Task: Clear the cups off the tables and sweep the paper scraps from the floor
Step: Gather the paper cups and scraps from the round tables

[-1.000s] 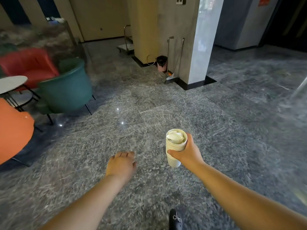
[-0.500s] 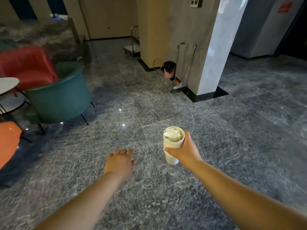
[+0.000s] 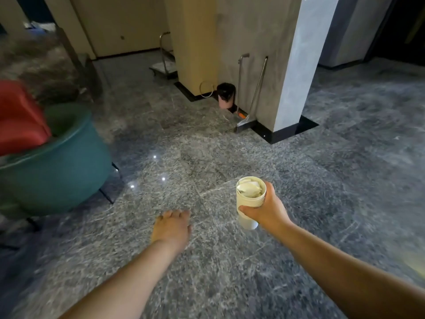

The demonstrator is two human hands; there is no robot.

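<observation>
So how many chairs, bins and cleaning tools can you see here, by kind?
Chairs: 2, teal and red
Bin: 1
Dustpan: 1
Broom: 1, only its handle shows clearly
Total: 5

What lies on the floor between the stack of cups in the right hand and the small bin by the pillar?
Nothing: in the head view the floor between the stack of cups and the bin is bare.

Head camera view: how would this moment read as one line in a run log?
right hand grips stack of paper cups, crumpled paper inside | left hand free, holds nothing | bin, dustpan ahead by pillar
</observation>
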